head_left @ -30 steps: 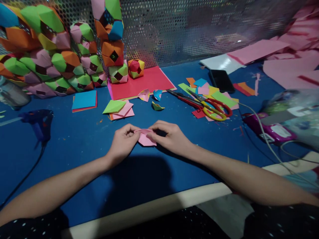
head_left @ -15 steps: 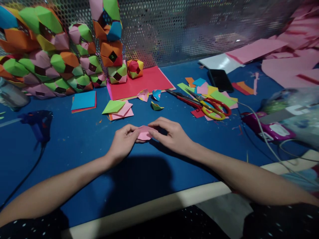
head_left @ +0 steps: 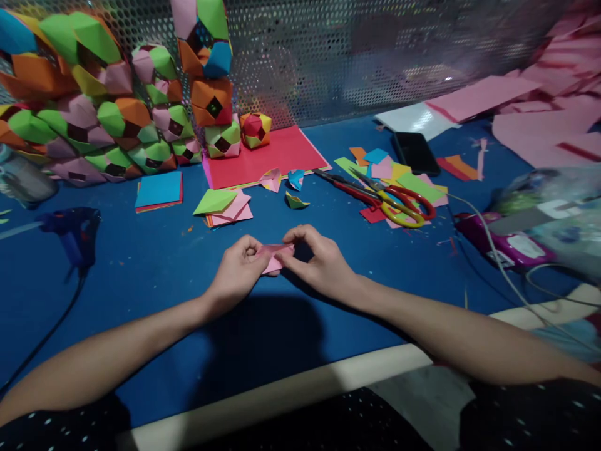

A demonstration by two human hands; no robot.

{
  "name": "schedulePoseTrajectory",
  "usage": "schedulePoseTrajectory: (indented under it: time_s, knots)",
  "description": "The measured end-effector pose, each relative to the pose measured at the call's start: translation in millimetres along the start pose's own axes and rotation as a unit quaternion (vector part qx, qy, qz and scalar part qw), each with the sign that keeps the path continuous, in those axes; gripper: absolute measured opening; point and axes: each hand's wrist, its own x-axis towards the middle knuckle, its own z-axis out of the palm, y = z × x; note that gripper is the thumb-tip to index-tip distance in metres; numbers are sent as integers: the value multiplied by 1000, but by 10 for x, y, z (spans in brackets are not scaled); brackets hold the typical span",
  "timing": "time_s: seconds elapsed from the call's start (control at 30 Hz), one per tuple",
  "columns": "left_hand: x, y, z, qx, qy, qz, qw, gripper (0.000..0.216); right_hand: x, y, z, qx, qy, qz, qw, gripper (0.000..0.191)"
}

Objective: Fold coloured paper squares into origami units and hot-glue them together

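A small piece of folded pink paper [head_left: 273, 260] is held between my two hands, just above the blue table [head_left: 154, 263]. My left hand [head_left: 238, 269] pinches its left side, the thumb lying on top. With thumb and curled fingers, my right hand [head_left: 322, 260] grips the right side. Parts of the paper are hidden by the fingers. Beyond my hands sit small folded units: a pink and yellow one [head_left: 271, 180], a blue one [head_left: 295, 180] and a green one [head_left: 297, 201]. Green and pink folded papers [head_left: 225, 207] lie in a pile to their left.
Origami balls [head_left: 124, 122] are stacked at the back left. A glue gun [head_left: 72, 232] lies on the left, near a stack of blue-topped squares [head_left: 158, 190]. Scissors [head_left: 399, 203] rest on paper scraps at right, by a phone [head_left: 416, 152]. Red sheets [head_left: 267, 156] lie behind.
The pink paper has been turned and tilted in my fingers, so its raised fold faces differently. Both hands have shifted slightly; my right fingers have lifted a little from its far edge.
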Motion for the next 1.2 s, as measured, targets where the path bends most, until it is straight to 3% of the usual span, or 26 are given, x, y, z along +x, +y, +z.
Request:
schedulePoseTrajectory:
  time_s: [0.17, 0.3, 0.47, 0.77, 0.93, 1.0, 1.07, 1.2]
  knots:
    - [-16, 15, 4, 18, -25, -1, 1000, 20, 18, -14, 9, 21, -15, -43, 999, 10]
    - [0, -11, -13, 32, -11, 23, 999, 16, 17, -24, 11, 25, -37, -83, 996, 10]
    - [17, -21, -24, 44, -1, 40, 998, 14, 4, -36, -8, 10, -55, -76, 996, 5]
    - [-13, 30, 6, 5, -35, -1, 999, 25, 14, -2, 12, -17, 17, -63, 998, 10]
    - [-4, 47, 1, 17, -10, 27, 999, 22, 11, -55, -36, 2, -32, -94, 995, 6]
    - [-1, 47, -1, 12, -8, 29, 999, 21, 25, -68, -70, 58, -57, -46, 996, 11]
    - [0, 37, -4, 4, -14, 23, 1000, 21, 46, -47, -84, 145, -59, 52, 986, 20]
    - [3, 13, -8, 5, -18, 21, 1000, 21, 88, 69, -31, 336, -22, 267, 903, 30]
